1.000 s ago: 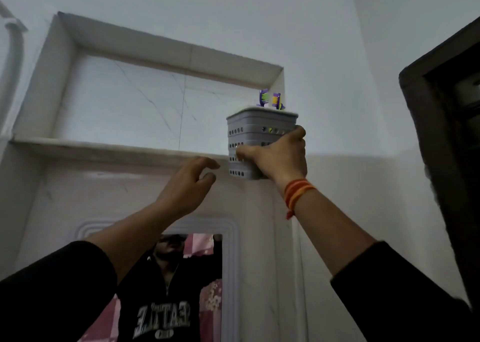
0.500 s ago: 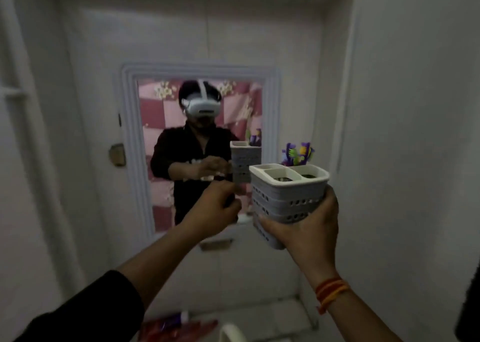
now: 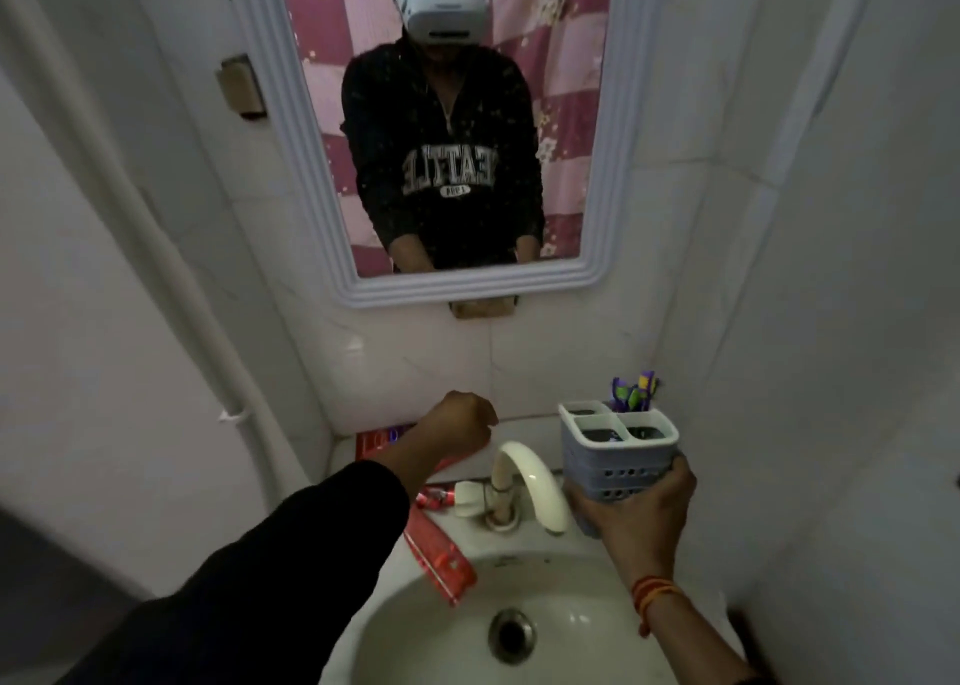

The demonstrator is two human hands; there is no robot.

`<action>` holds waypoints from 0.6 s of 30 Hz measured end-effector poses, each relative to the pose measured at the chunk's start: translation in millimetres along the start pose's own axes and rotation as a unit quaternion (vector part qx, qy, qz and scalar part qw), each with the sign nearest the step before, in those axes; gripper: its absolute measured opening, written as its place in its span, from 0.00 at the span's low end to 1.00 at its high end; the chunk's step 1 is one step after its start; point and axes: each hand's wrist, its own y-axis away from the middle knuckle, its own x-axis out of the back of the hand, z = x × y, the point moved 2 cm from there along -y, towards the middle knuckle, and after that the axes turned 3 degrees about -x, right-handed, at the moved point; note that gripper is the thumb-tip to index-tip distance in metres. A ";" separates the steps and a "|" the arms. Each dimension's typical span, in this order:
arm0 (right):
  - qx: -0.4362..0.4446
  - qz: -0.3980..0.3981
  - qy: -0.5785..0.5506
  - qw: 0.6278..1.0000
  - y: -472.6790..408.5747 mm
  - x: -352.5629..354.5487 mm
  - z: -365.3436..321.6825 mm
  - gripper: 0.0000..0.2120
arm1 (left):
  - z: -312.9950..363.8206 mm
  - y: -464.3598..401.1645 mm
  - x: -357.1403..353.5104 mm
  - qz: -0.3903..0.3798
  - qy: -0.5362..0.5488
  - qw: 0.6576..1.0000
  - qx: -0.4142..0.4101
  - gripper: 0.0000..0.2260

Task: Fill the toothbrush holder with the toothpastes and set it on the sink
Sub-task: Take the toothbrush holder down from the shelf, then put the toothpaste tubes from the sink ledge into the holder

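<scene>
My right hand (image 3: 636,510) grips a grey perforated toothbrush holder (image 3: 618,450) from below, holding it upright above the sink's right rim beside the tap. Purple and green toothbrushes (image 3: 635,392) stick out of its far compartment. My left hand (image 3: 457,427) is curled into a fist above the sink's back left ledge, over red toothpaste packs. One red toothpaste box (image 3: 439,559) lies on the left rim, a red tube (image 3: 436,497) lies beside the tap handle, and another red pack (image 3: 376,440) lies by the wall. I cannot tell whether the fist holds anything.
A white sink (image 3: 441,632) with a drain (image 3: 511,635) and a cream tap (image 3: 524,481) fills the lower middle. A white-framed mirror (image 3: 592,268) hangs on the wall above. A white pipe (image 3: 171,268) runs down the left wall. The right wall is close.
The view has dropped from the high shelf past the mirror to the sink. My right hand brought the holder down to sink level. My left hand lowered to the back left ledge.
</scene>
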 end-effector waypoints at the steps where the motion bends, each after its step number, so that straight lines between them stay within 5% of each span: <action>1: -0.009 -0.011 0.002 1.000 5.4 -2.8 8.6 0.60 | -7.6 -3.2 -7.7 -0.004 -0.006 1.000 0.009 0.14; 10: -0.014 -0.052 0.022 0.998 29.7 -15.9 53.2 0.62 | -42.9 -30.8 -54.2 -0.056 -0.066 0.995 0.047 0.22; 18: -0.041 -0.145 -0.020 0.988 17.4 -17.3 78.7 0.52 | -50.4 -47.8 -76.0 -0.016 -0.106 0.994 0.019 0.06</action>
